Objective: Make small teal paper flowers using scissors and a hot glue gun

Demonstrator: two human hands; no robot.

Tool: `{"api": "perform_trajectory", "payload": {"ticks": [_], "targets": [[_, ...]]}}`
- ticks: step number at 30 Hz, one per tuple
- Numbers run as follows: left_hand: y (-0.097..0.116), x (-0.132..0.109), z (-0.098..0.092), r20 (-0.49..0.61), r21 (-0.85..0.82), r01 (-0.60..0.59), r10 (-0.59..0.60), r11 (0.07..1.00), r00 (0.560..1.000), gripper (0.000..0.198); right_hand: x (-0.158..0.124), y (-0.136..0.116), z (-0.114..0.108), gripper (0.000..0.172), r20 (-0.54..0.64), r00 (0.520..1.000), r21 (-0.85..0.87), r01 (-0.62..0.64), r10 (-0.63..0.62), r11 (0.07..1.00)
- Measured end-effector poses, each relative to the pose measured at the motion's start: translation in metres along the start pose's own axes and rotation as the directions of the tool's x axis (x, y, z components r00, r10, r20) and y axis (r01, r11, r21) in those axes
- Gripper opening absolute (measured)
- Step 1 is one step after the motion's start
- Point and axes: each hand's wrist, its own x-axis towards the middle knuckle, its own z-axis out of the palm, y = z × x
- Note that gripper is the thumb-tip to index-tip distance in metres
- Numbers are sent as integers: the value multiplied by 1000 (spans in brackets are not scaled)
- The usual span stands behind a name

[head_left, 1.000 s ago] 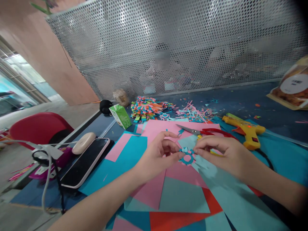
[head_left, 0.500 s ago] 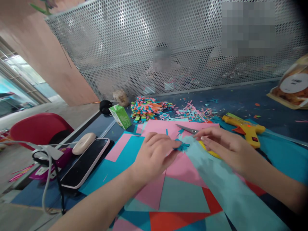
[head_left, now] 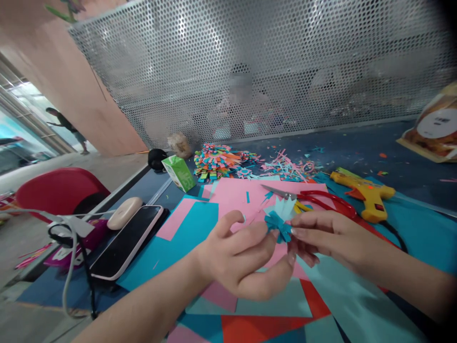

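Observation:
A small blue fringed paper flower (head_left: 278, 226) is held between my two hands above the stacked paper. My left hand (head_left: 246, 252) pinches its left and lower edge, with the index finger lifted and curled. From the other side, the fingertips of my right hand (head_left: 321, 236) grip its right edge. Behind it show the jagged points of pale blue paper (head_left: 283, 207); whether these are joined to the flower I cannot tell. Red-handled scissors (head_left: 326, 196) lie just beyond my right hand, blades pointing left, with a bit of yellow handle (head_left: 303, 206) beside them.
A yellow glue gun (head_left: 367, 190) lies at right. Behind are fringed paper flowers (head_left: 217, 159) and paper shreds (head_left: 289, 166) before a perforated metal screen (head_left: 171, 76). A green carton (head_left: 178, 172), phone (head_left: 128, 240) and cables stand left; a snack bag (head_left: 437, 126) at far right.
My right hand has let go of the scissors area and come left to grip the blue paper flower. My left hand has moved slightly right and nearer me, turning the flower up.

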Motion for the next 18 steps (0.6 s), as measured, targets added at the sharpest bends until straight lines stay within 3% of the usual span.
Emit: {"api": "perform_trajectory", "payload": {"ticks": [13,18], "targets": [[7,-2,2,9,-5,4,-4,1000,1000,19,0,-7,7,29,-89,994,-41,-65,61,997],[-1,-1,-3,48,-54,24,-22,998,999,11,1,-4,3,30,-61,997,11,-42,42,999]]}}
